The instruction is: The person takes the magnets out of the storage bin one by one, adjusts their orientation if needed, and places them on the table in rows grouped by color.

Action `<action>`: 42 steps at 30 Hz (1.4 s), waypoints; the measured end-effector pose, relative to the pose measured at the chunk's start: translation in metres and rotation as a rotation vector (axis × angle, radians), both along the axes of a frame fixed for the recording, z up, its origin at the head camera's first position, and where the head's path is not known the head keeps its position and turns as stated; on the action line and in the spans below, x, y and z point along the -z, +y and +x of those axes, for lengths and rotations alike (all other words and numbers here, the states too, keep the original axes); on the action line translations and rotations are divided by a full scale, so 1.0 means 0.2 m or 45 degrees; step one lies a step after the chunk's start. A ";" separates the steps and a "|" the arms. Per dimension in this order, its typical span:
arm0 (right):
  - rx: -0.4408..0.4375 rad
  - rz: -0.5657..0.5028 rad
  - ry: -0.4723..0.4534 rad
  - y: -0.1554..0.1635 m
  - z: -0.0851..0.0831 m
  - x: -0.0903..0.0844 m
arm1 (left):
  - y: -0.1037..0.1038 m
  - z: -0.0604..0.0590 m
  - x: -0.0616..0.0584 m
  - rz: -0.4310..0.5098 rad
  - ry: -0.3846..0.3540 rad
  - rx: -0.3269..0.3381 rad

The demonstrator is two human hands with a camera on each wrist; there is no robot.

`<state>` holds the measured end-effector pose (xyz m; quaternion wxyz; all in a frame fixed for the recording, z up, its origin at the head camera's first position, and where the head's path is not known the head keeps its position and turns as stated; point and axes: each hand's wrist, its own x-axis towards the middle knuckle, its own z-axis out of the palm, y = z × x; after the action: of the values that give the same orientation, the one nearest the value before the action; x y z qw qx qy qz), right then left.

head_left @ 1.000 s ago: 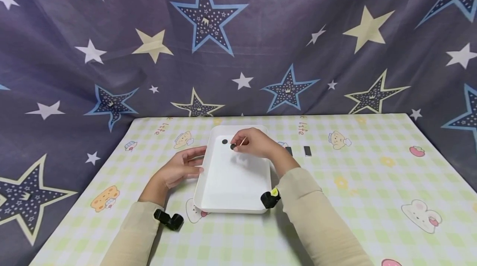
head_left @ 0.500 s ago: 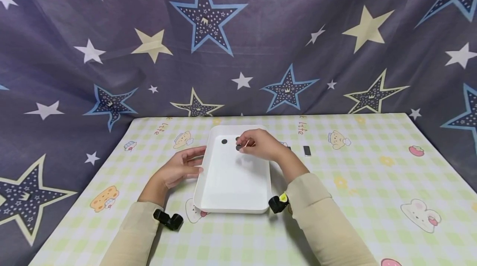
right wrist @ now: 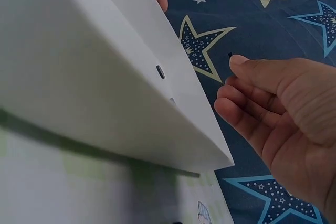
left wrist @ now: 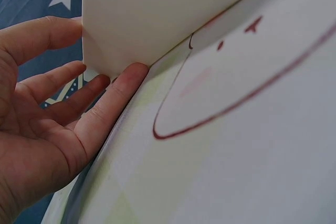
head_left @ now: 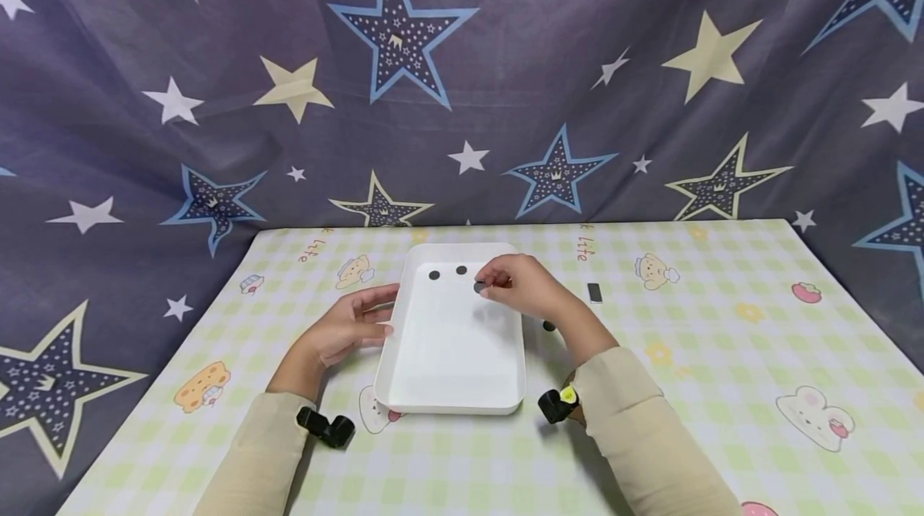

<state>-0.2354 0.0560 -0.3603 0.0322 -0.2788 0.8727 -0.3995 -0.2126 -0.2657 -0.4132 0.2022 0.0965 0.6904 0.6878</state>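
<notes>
Right hand pinching a small black disc over the white tray, left hand resting open, fingers touching the tray's left wall, two black discs lying inside

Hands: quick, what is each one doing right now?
Left hand: open, fingers against the white tray.
Right hand: pinching a small dark disc over the tray.

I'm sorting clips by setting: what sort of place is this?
Probably a makeshift home setup: a star-printed cloth hung as backdrop, a table under a cartoon checked cover, and a white tray between both hands.
</notes>
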 end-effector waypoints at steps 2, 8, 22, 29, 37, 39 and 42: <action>0.008 -0.010 0.011 0.01 0.00 0.01 | 0.00 0.00 0.00 -0.004 0.001 -0.003; 0.034 -0.059 0.027 0.05 0.02 0.01 | 0.00 0.00 0.00 -0.018 0.009 -0.010; 0.053 -0.135 0.018 0.14 0.06 0.02 | 0.00 0.00 -0.01 -0.023 0.014 -0.008; 0.060 -0.149 0.029 0.19 0.08 0.04 | 0.01 0.00 -0.01 -0.027 0.015 -0.010; 0.091 -0.169 0.015 0.26 0.10 0.04 | 0.01 0.00 0.00 -0.027 0.017 -0.007; 0.094 -0.170 0.021 0.27 0.11 0.05 | 0.01 0.00 0.00 -0.025 0.016 -0.007; 0.102 -0.165 0.038 0.29 0.11 0.05 | 0.00 0.00 0.00 -0.028 0.017 -0.009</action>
<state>-0.2128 0.1136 -0.3705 -0.0148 -0.2511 0.8558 -0.4521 -0.2124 -0.2651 -0.4133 0.1965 0.0964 0.6996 0.6802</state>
